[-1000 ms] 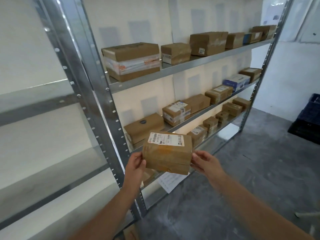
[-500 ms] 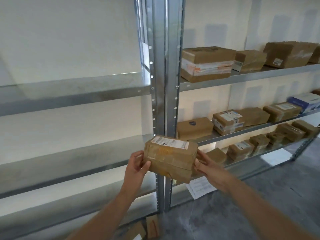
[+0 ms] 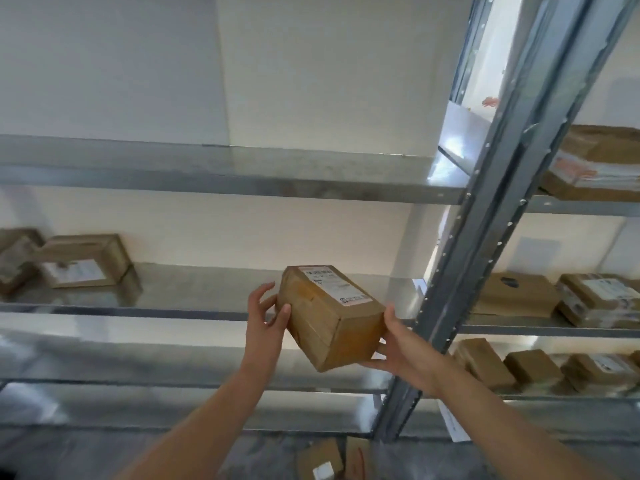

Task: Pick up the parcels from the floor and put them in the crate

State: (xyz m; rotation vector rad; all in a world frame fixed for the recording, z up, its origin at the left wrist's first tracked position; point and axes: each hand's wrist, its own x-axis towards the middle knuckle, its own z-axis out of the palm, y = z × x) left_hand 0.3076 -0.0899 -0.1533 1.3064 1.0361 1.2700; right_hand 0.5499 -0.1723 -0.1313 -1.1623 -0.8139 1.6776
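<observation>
A brown cardboard parcel (image 3: 329, 317) with a white label on top is held between both hands at chest height, tilted, in front of a metal shelf (image 3: 207, 289). My left hand (image 3: 266, 317) touches its far left end with fingers spread. My right hand (image 3: 401, 344) grips the near right end from below, thumb up along its side. Two more small parcels (image 3: 329, 459) lie on the floor below, at the bottom edge. No crate is in view.
A steel rack upright (image 3: 485, 237) stands just right of the parcel. Parcels (image 3: 83, 261) sit on the left bay's middle shelf at far left. The right bay holds several parcels (image 3: 516, 294) on its shelves. A paper sheet (image 3: 453, 424) lies under the rack.
The view has swung left, from the right bay to the left bay. The held parcel has turned so one end points toward the shelf and now tilts more.
</observation>
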